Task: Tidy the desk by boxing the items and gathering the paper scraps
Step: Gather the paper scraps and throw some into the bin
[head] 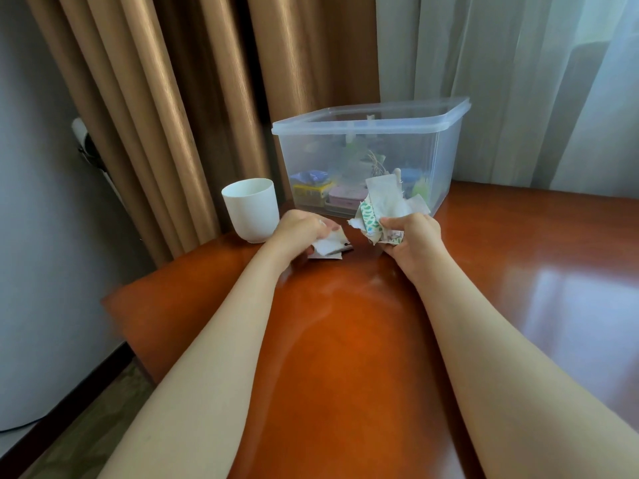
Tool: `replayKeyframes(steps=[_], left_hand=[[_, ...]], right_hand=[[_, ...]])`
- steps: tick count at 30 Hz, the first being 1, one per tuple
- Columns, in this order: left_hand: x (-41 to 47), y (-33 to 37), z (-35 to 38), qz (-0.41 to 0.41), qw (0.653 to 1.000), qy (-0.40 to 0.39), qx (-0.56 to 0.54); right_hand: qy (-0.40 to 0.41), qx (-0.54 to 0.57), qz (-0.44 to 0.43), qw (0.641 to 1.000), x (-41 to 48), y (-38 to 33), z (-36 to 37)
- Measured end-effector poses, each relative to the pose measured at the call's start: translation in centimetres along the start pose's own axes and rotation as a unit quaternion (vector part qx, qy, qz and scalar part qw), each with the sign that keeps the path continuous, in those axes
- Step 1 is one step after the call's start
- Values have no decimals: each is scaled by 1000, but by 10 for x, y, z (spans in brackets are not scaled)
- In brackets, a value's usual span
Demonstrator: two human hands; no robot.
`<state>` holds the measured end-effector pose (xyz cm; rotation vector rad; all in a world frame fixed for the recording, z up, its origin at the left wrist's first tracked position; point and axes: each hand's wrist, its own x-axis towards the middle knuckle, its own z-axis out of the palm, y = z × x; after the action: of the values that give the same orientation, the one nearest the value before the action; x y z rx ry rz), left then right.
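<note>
A clear plastic box point(446, 157) with its lid on stands at the back of the reddish-brown desk point(345, 340); several small colourful items show through its wall. My right hand point(411, 240) grips a bunch of paper scraps point(383, 205), white and green-patterned, just in front of the box. My left hand point(301, 233) pinches white paper scraps point(328, 248) that lie on the desk, close to the left of the right hand.
A white cup point(250, 209) stands upright at the desk's back left corner, just left of my left hand. Brown curtains point(173, 98) hang behind it and sheer white curtains point(518, 81) behind the box. The desk's left edge drops to the floor.
</note>
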<state>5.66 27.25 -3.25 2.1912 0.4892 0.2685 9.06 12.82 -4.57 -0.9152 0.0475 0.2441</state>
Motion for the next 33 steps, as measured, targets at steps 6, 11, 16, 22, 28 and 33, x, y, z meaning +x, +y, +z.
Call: replayKeyframes(steps=[6, 11, 16, 22, 28, 33], left_hand=[[-3, -6, 9, 39, 982, -52, 175], [-1, -8, 12, 54, 977, -54, 201], [1, -11, 15, 67, 973, -54, 215], [2, -11, 15, 123, 968, -10, 220], [-2, -8, 16, 145, 960, 11, 239], [-5, -4, 13, 161, 957, 27, 239]], right_hand=[[26, 17, -5, 1000, -5, -4, 1], [32, 18, -5, 999, -3, -3, 0], [31, 0, -7, 999, -3, -2, 0], [26, -5, -5, 1000, -3, -2, 0], [23, -3, -3, 1000, 0, -1, 1], [16, 5, -6, 1000, 1, -1, -1]])
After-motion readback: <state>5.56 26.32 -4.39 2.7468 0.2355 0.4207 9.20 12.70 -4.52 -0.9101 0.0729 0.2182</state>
